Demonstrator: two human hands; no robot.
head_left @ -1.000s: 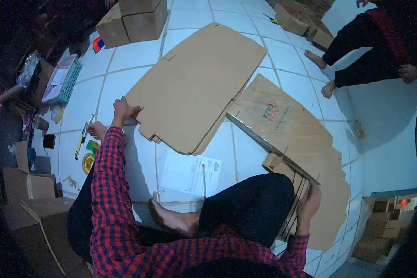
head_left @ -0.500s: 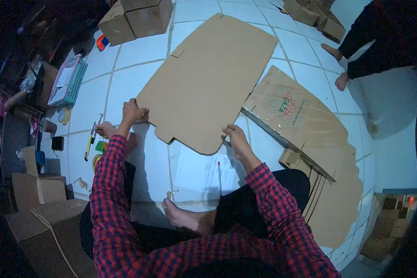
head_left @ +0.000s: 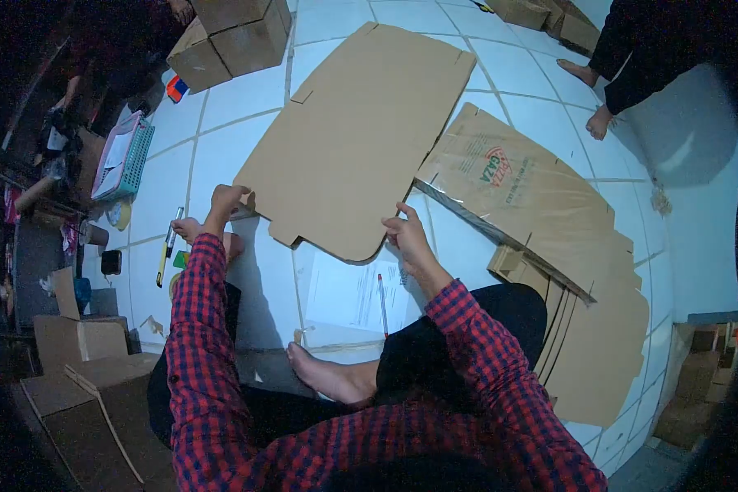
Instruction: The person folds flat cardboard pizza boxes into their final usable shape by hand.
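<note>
A large flat cardboard sheet (head_left: 361,139) with notched edges stretches out in front of me over the tiled floor. My left hand (head_left: 226,203) pinches its near left edge, thumb on top. On the near right edge, my right hand (head_left: 407,238) grips the sheet between thumb and curled fingers, the index finger extended along the edge. Below the sheet lies a printed paper (head_left: 344,299), partly covered, with a red-capped pen (head_left: 383,305) on it. To the right is a stack of flat cardboard (head_left: 541,184) with printed lettering, partly under clear plastic.
Cardboard boxes stand at the far left (head_left: 238,45) and near left (head_left: 82,336). A teal basket (head_left: 131,156) with papers, a phone (head_left: 111,262) and a yellow cutter (head_left: 169,246) lie on the left. Another person's feet (head_left: 589,98) are at the upper right.
The view has shifted slightly. Both hands stay at the sheet's near edges, and my right index finger is now straighter. At the upper left, another person's hand has come into view.
</note>
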